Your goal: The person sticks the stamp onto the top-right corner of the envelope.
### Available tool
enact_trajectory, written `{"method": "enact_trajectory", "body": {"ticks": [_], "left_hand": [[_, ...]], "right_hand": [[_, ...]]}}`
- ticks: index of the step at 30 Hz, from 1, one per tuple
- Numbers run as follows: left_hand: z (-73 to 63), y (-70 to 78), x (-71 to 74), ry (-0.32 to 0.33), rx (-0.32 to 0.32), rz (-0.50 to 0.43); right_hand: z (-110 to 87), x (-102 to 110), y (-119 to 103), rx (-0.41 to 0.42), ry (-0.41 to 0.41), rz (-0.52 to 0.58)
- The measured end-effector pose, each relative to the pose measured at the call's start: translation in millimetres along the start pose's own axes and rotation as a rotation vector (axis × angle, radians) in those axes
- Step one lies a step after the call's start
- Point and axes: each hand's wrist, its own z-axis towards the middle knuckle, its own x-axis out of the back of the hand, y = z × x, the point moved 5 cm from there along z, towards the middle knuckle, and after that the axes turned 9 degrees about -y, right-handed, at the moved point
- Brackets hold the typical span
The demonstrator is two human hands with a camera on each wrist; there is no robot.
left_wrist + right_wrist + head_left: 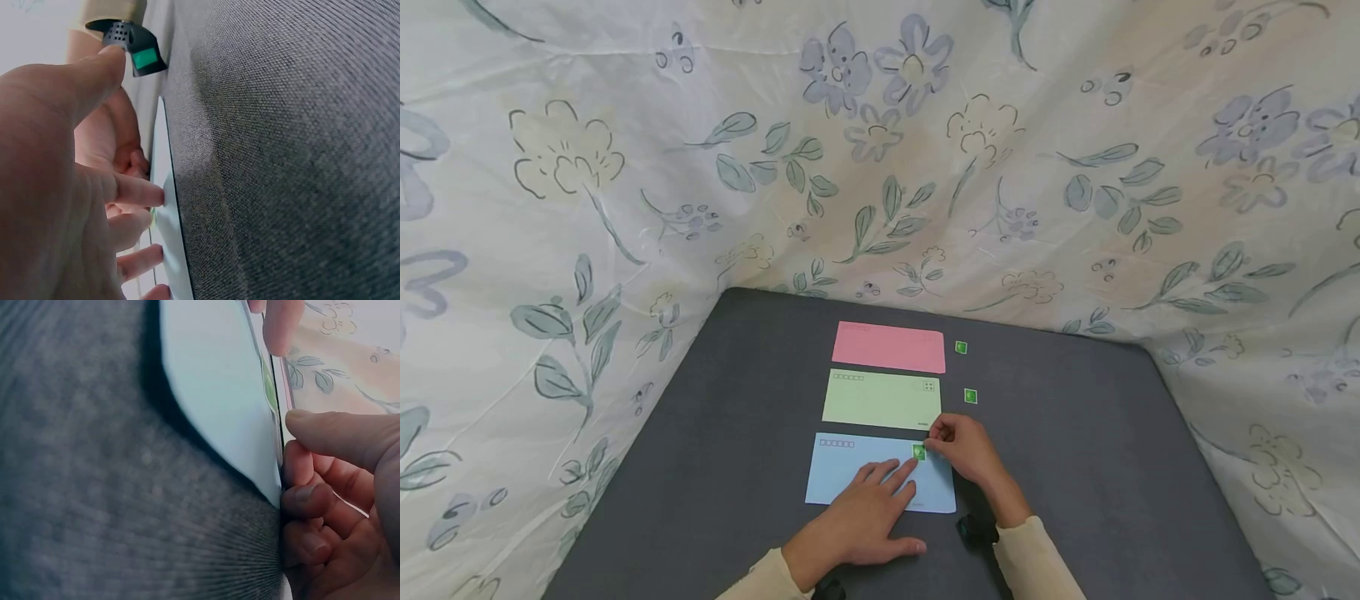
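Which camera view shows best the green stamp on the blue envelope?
The head view: the green stamp lies whole at the blue envelope's top right corner, between the left hand and the right hand. The right wrist view shows a blurred green sliver; the left wrist view only a faint edge.

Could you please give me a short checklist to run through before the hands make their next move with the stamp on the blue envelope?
1. Flat blue paper envelope lies flat on the dark grey fabric table: ok.
2. Left hand rests on it, fingers straight: ok.
3. Small green square stamp sits at its upper right corner: ok.
4. Right hand pinches the stamp's edge: cannot tell, fingers curl beside it.
5. Stamp pressed fully flat: cannot tell.
6. Two spare green stamps lie clear of both hands: ok.
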Motion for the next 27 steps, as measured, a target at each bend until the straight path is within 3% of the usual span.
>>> {"method": "enact_trajectory", "body": {"ticks": [9, 14, 21, 27], "left_hand": [[4.2, -1.6, 1.8, -0.008, 0.015, -0.046], [6.0, -4.5, 8.2, 0.021, 0.018, -0.044], [13.8, -19.1, 21.6, 0.085, 0.029, -0.050], [19.3, -28.2, 25.7, 0.094, 0.038, -0.023]], "right_hand": [[1.3, 6, 13, 0.039, -0.030, 0.100], [3.0, 7, 19, 0.029, -0.049, 0.150], [0.5, 9, 20, 0.050, -0.063, 0.176], [-0.9, 8, 21, 0.075, -0.085, 0.202]]}}
